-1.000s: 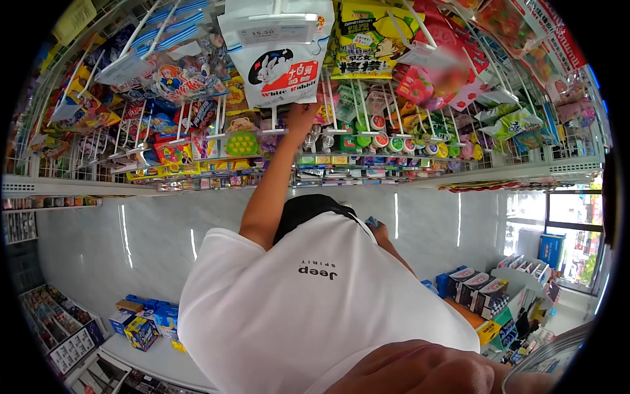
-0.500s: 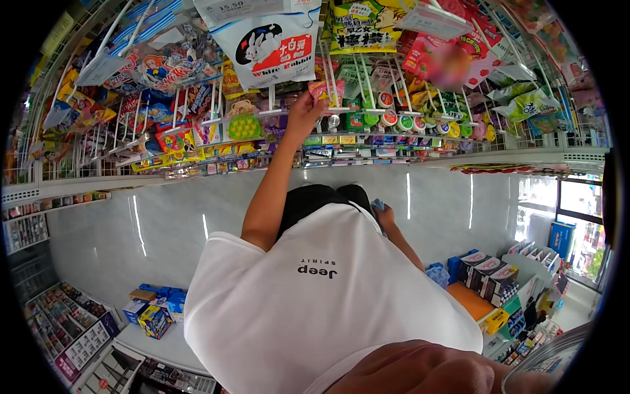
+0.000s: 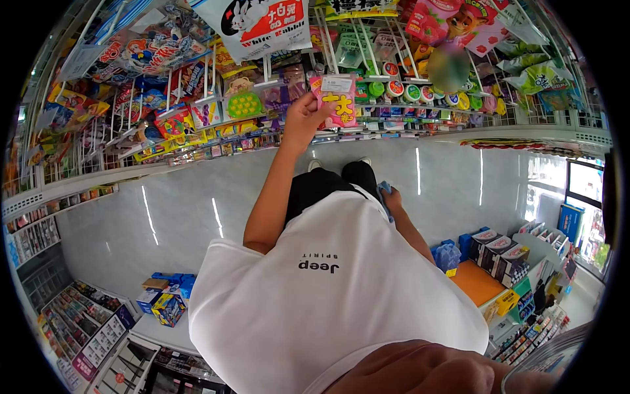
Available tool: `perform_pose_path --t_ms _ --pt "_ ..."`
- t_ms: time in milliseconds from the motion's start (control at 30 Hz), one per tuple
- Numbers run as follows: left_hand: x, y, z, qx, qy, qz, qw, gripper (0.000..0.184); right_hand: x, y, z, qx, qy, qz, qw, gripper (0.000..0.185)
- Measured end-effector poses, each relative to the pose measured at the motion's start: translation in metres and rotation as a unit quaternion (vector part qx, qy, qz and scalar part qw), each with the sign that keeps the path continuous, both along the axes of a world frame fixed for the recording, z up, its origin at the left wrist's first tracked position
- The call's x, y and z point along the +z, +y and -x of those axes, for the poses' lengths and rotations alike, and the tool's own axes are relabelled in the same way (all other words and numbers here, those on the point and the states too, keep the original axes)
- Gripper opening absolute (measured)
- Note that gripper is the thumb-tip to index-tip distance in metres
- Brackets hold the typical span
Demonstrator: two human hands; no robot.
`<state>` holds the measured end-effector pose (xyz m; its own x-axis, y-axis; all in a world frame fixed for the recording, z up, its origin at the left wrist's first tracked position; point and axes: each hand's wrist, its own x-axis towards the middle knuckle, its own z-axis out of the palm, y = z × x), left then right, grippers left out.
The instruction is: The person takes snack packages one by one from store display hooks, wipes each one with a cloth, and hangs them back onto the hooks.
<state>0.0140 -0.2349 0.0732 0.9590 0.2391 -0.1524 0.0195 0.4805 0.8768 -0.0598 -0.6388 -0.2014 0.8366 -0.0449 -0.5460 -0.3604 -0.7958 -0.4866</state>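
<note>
My left hand [image 3: 304, 119] reaches up to the candy rack, its thumb and fingers closed on the left edge of a pink candy packet [image 3: 342, 115] with yellow lettering. A white price tag [image 3: 336, 84] overlaps the packet's top; whether the packet still hangs on its hook I cannot tell. Above it is a White Rabbit candy bag [image 3: 268, 29]. Small round tins [image 3: 394, 88] sit to the right, and a bag with a green bumpy piece [image 3: 245, 105] hangs to the left. Low by my right thigh, my right hand [image 3: 393, 199] is closed around a crumpled blue cloth [image 3: 384, 190].
Wire racks with hooks and bagged sweets [image 3: 151, 52] span the front. Grey floor [image 3: 197, 190] lies between the rack and the counters. Behind me are blue and yellow boxes [image 3: 168, 308] on the left, an orange counter top [image 3: 478, 284] and dark boxes [image 3: 499, 256] on the right.
My left hand has drawn the pink packet down and towards me, and its front now faces me. My view has shifted slightly. My right hand stays low with the blue cloth.
</note>
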Motion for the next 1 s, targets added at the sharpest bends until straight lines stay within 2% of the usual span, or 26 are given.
perform_pose_path --t_ms 33,133,233,333,433,500,567,600,633,700,733,833,933,1000 --pt "0.003 -0.003 0.003 0.010 -0.008 0.021 1.000 0.026 0.000 0.000 0.001 -0.002 0.001 -0.002 1.000 0.049" --pt "-0.032 0.001 0.012 -0.005 0.059 0.069 0.996 0.029 0.004 0.000 0.003 -0.007 0.006 0.002 1.000 0.049" --pt "-0.039 -0.009 0.022 0.013 0.043 0.262 0.964 0.028 0.000 -0.004 0.006 -0.037 -0.009 -0.008 0.999 0.053" --pt "-0.032 -0.016 0.029 0.000 0.059 0.309 0.949 0.031 0.001 -0.002 -0.005 -0.078 -0.103 0.017 0.991 0.056" --pt "-0.041 -0.018 0.033 -0.055 0.069 0.278 0.957 0.035 0.025 0.009 -0.033 -0.106 -0.189 -0.045 0.975 0.050" --pt "-0.037 -0.024 0.034 -0.076 0.091 0.245 0.962 0.038 0.092 0.043 -0.060 -0.111 -0.183 -0.167 0.962 0.040" --pt "-0.033 -0.030 0.036 -0.101 0.104 0.203 0.968 0.041 0.167 0.083 -0.078 -0.080 -0.253 -0.183 0.947 0.031" --pt "-0.032 -0.036 0.038 -0.114 0.107 0.178 0.972 0.042 0.199 0.101 -0.084 -0.079 -0.281 -0.235 0.927 0.029" --pt "-0.030 -0.041 0.039 -0.128 0.109 0.153 0.974 0.044 0.225 0.117 -0.088 -0.079 -0.309 -0.285 0.904 0.027" --pt "-0.018 -0.055 0.043 -0.142 0.097 0.112 0.979 0.049 0.265 0.143 -0.092 -0.044 -0.337 -0.291 0.894 0.028" --pt "-0.012 -0.062 0.047 -0.149 0.090 0.092 0.980 0.052 0.273 0.152 -0.092 -0.027 -0.351 -0.293 0.889 0.028" --pt "-0.012 -0.080 0.053 -0.160 0.051 0.062 0.984 0.058 0.274 0.168 -0.096 0.150 -0.462 -0.158 0.860 0.035" --pt "-0.017 -0.081 0.055 -0.160 0.025 0.042 0.986 0.056 0.279 0.172 -0.077 0.206 -0.466 -0.140 0.849 0.040" --pt "-0.020 -0.077 0.057 -0.166 -0.005 0.038 0.985 0.054 0.283 0.173 -0.063 0.216 -0.432 -0.155 0.862 0.039"
